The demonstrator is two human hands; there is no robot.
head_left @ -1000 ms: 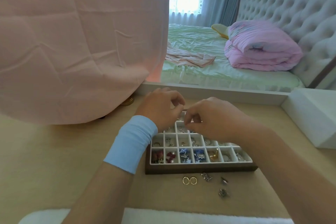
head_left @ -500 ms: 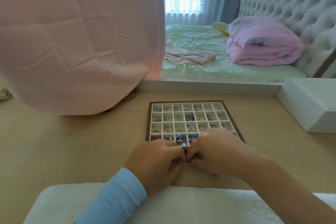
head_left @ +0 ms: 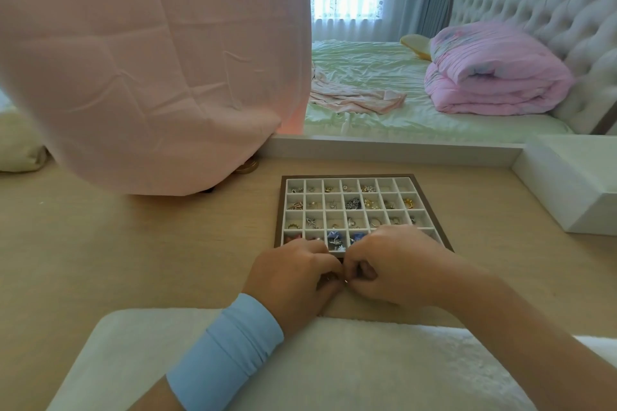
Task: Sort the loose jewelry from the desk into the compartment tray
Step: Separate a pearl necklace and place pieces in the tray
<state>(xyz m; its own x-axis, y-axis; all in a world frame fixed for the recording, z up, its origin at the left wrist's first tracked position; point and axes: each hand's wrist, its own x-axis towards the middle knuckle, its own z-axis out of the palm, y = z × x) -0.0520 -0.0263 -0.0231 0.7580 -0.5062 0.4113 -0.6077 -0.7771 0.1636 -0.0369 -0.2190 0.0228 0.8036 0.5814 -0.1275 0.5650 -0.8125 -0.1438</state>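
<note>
L hand [head_left: 293, 277] & R hand [head_left: 390, 267] are back from tray [head_left: 279, 210] to tabletop [head_left: 167, 260], fingers pinching gold rings [head_left: 345, 282]: next pick underway.

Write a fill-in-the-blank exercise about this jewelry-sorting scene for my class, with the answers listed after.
1. The left hand has a light ___ cuff at its wrist.
2. The compartment tray is divided into ___ rows.
3. The folded quilt behind the desk is ___.
Missing words: blue, four, pink.
</note>
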